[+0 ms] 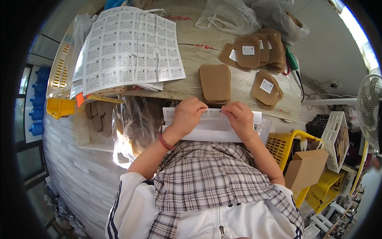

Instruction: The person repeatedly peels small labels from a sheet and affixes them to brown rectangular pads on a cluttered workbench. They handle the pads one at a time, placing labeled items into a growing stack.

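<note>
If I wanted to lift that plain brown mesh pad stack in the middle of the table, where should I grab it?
Probably pinch the brown pad stack across its two long side edges, coming from above: it lies flat on the wooden table with bare wood on both sides and nothing on top.

Your two hands meet close together in front of your chest, knuckles up and fingers curled forward in a pinch. Your left hand sits slightly higher, a red bead bracelet at its wrist; your right hand lies just beside it, thumb tucked under. Both forearms are bare, rising from the lower edge and angling inward, elbows spread wide.
</note>
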Available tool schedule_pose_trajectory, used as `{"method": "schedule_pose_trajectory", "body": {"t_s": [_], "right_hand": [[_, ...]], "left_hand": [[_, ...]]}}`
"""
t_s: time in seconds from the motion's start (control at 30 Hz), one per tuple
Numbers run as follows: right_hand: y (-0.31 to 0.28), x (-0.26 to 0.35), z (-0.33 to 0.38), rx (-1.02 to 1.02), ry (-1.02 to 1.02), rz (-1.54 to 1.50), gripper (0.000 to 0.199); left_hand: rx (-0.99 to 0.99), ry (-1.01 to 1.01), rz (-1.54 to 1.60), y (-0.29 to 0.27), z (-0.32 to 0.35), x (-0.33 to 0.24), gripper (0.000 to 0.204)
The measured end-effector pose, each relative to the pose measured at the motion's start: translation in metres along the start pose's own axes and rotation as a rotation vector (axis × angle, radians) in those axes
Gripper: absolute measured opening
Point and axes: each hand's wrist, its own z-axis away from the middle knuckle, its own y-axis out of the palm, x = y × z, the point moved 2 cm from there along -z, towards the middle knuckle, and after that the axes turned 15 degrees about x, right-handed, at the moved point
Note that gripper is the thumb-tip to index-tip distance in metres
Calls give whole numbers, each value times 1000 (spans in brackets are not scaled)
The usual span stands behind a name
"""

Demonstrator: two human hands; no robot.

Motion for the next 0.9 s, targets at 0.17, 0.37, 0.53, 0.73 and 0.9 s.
{"method": "schedule_pose_trajectory", "body": {"t_s": [0.17, 0.37, 0.53, 0.73, 0.9], "right_hand": [[0, 7, -4, -91, -231, 176, 14], [4, 8, 5, -18, -289, -43, 15], [-9, 8, 8, 8, 61, -629, 9], [-20, -27, -51, -17, 272, -994, 8], [-8, -48, -93, 77, 388, -842, 5]], "left_hand": [[23, -100, 110, 4, -2, 8, 9], [87, -216, 242, 0, -6, 13, 9], [106, -246, 279, -6, -8, 5, 7], [-40, 17, -122, -13, -11, -15, 1], [3, 133, -209, -11, -23, -13, 1]]}}
